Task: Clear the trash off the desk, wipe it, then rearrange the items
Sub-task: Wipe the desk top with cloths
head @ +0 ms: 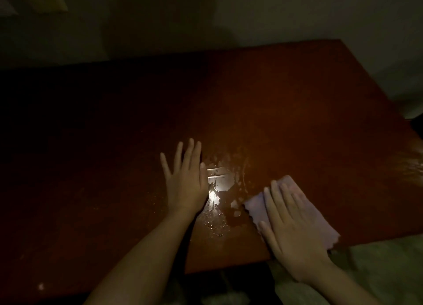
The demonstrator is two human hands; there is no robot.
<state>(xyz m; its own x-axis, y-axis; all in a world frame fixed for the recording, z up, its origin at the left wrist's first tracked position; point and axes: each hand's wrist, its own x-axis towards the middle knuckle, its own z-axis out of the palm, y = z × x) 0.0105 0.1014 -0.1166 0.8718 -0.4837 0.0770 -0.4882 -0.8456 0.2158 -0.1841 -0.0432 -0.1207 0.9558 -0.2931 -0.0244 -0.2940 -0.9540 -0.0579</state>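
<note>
While the room's pretty dark, we can make out the reddish-brown desk (286, 103) well enough, and the wet patch (219, 190) catching the light is the easiest thing to steer by. Our left hand (185, 181) lies flat on the wood right at the patch's left edge, fingers spread and straight, holding nothing. Our right hand (290, 224) is on the other side of the patch, nearer the desk's front edge, palm down with fingers stretched out, pressing on a pale purple cloth (256, 206). It isn't gripping the cloth, just pinning it flat. The cloth's left corner sits just beside the shiny spill, and its scalloped edge reaches the desk's front edge. Small droplets trail from the patch toward us.
</note>
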